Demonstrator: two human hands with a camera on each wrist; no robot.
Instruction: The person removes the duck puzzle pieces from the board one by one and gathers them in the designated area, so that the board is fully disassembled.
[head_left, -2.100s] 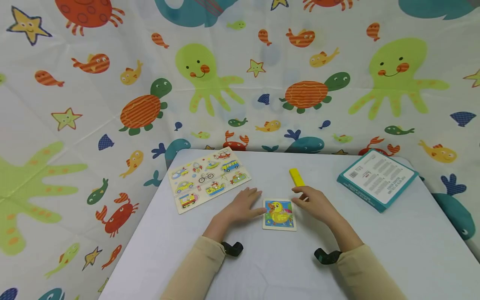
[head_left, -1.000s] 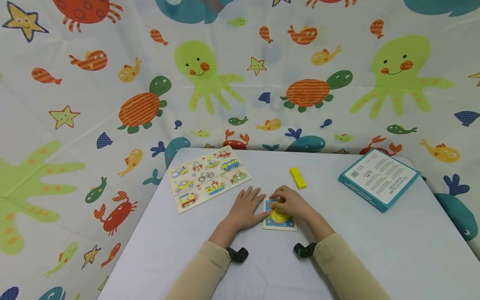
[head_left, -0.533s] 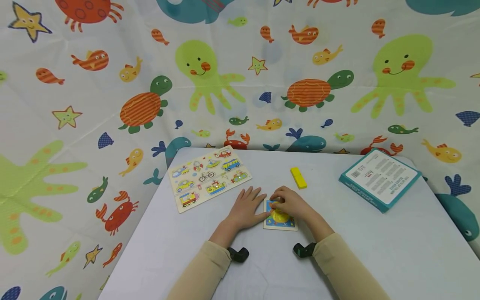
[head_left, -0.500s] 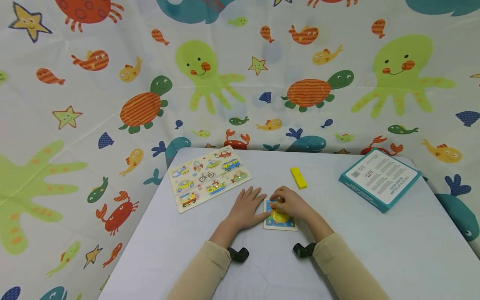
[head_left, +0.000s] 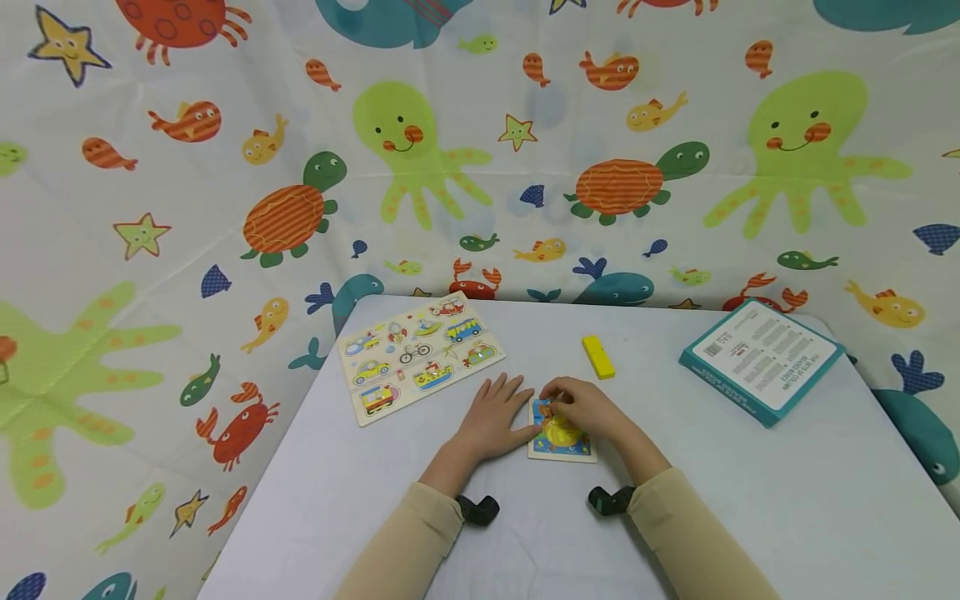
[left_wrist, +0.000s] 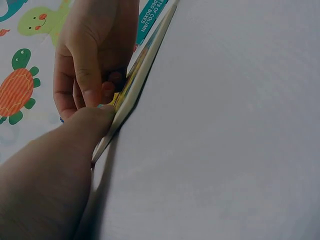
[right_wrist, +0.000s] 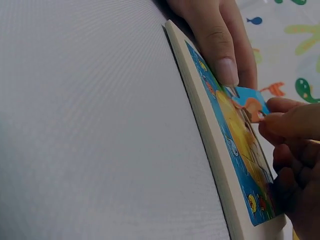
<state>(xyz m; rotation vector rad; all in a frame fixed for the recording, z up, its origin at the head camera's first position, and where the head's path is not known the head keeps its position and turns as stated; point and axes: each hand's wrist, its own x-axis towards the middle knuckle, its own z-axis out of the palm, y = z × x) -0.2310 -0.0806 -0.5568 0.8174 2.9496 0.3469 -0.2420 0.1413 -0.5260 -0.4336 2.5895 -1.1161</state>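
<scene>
A small square wooden jigsaw puzzle with a yellow duck on blue lies flat in front of me in the head view. The spread left hand rests on the table, its thumb pressing the puzzle's left edge. Over the puzzle's upper part, my right hand pinches a blue and orange puzzle piece between thumb and fingertip. In the right wrist view that piece stands tilted up from the board, with bare wood showing beneath. The left thumb is right beside it.
A yellow block lies just beyond the right hand. At the back left is a wooden vehicle puzzle board. A teal box lies at the right. Behind the white table hangs a sea-animal printed cloth.
The right hand has come left from near the yellow block onto the puzzle and pinched a piece, which now tilts up. The left hand has shifted slightly right, its thumb on the puzzle's edge.
</scene>
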